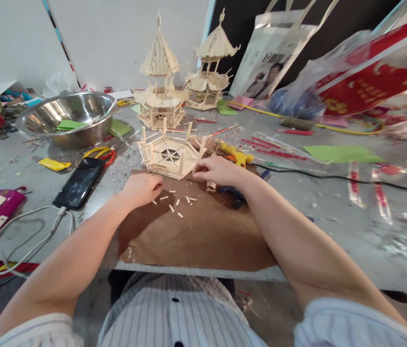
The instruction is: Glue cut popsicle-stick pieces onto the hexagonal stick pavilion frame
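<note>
A hexagonal frame of thin wooden sticks (170,156), with short posts rising around its rim, sits on a brown sheet (196,236). My right hand (213,171) is at its right front corner, fingers pinched together; whether they touch the frame or hold a small piece I cannot tell. Lower left of the frame, my left hand (144,187) rests low over the sheet with its fingers curled closed, and what is in them is hidden. Several short cut stick pieces (172,208) lie scattered between the hands.
Two stick pagodas (160,82) stand behind the frame. A yellow glue gun (237,155) lies right of it, its black cable running right. On the left are a steel bowl (76,108), a phone (79,183) on a white cable, a yellow cutter (54,165) and orange-handled scissors (108,156).
</note>
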The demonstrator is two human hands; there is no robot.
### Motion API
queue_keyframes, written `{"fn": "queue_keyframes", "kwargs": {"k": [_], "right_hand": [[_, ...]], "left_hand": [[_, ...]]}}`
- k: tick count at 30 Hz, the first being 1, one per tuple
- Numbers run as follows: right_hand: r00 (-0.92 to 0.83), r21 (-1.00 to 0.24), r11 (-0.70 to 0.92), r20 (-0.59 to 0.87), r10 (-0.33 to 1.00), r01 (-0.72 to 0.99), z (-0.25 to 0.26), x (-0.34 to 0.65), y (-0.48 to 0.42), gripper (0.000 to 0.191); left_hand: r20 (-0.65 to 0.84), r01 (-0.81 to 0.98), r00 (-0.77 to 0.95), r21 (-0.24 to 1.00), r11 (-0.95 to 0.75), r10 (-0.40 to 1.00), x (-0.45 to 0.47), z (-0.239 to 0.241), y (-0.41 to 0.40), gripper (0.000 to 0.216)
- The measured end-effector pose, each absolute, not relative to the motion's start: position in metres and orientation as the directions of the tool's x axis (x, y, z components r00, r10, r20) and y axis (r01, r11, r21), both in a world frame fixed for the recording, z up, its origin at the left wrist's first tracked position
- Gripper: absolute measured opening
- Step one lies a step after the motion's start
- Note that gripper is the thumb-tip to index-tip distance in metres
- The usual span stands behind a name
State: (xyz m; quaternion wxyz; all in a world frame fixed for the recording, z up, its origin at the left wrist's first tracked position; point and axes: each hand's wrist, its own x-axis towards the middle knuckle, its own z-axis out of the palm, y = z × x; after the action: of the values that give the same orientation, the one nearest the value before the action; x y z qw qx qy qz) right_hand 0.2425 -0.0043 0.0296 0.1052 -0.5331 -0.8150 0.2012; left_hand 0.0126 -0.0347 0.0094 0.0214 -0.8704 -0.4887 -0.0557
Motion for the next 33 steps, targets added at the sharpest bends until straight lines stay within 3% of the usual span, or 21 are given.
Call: {"fn": "queue_keyframes", "kwargs": {"k": [4,11,18,23,28,33], "right_hand": [[-0.513,-0.335,0.438,-0.183,0.839,0.834,0.037,0.241,-0.012,0.011],[-0.579,-0.243,0.53,-0.234,0.781,0.812,0.03,0.227,-0.022,0.012],[-0.47,-0.167,0.443,-0.189,0.862,0.881,0.045,0.252,-0.015,0.013],[-0.441,-0.135,0.421,-0.19,0.877,0.897,0.065,0.259,-0.02,0.018],[-0.474,-0.152,0.449,-0.246,0.845,0.88,0.072,0.252,-0.028,0.019],[-0.466,-0.187,0.431,-0.232,0.854,0.883,0.071,0.255,-0.026,0.02]], "left_hand": [[0.025,0.854,0.521,-0.032,-0.52,0.853,0.01,0.01,-0.032,0.02],[-0.005,0.888,0.459,-0.006,-0.459,0.888,-0.002,0.018,-0.03,0.019],[-0.172,0.927,0.369,-0.002,-0.375,0.913,0.002,0.022,-0.034,0.021],[-0.242,0.91,0.407,0.026,-0.413,0.881,0.005,0.027,-0.036,0.021],[-0.226,0.906,0.418,0.026,-0.423,0.88,0.005,0.027,-0.036,0.023],[-0.046,0.888,0.459,0.051,-0.456,0.887,0.007,0.024,-0.036,0.021]]}}
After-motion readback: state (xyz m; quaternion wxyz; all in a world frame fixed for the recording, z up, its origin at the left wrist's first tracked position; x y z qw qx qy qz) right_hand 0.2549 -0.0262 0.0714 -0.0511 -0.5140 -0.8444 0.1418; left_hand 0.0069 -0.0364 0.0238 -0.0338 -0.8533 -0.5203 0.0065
